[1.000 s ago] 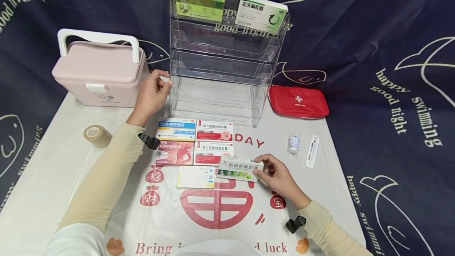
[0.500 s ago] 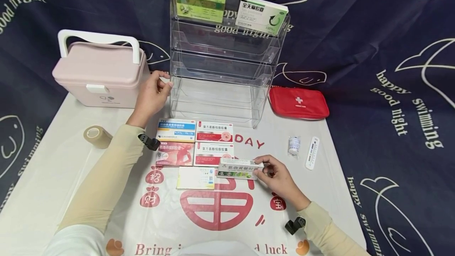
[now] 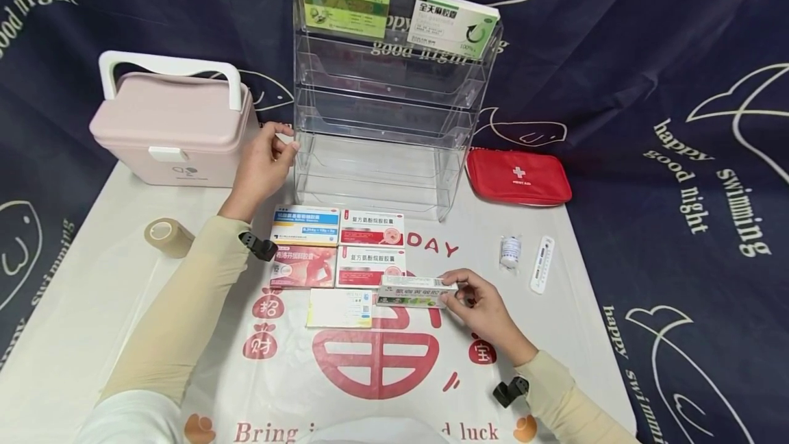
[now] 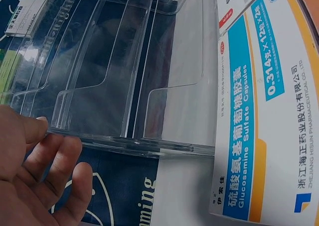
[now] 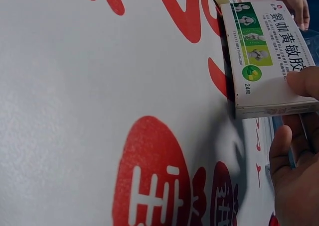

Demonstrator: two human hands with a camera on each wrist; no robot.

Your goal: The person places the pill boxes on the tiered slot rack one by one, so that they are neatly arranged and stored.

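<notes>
氨咖黄敏胶囊 box (image 3: 409, 292): lower centre of the head view; tipped further towards upright over the past second, printed face now foreshortened.
Effect on work: reorientation appears under way; box not released.
Right hand (image 3: 487, 310): pinching the box's right end.
Left hand (image 3: 261, 166): at the clear rack (image 3: 385, 125), upper centre; whether it pinches cannot be told.
Right wrist view: count "24粒" legible, unreadable from the head.
Left wrist view: glucosamine box (image 4: 266, 111) legible as "Glucosamine Sulfate Capsules"; too small in the head view.

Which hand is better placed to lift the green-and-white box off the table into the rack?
Probably the right hand: it grips that box by one end, while the left hand is at the rack, away from the box.
</notes>
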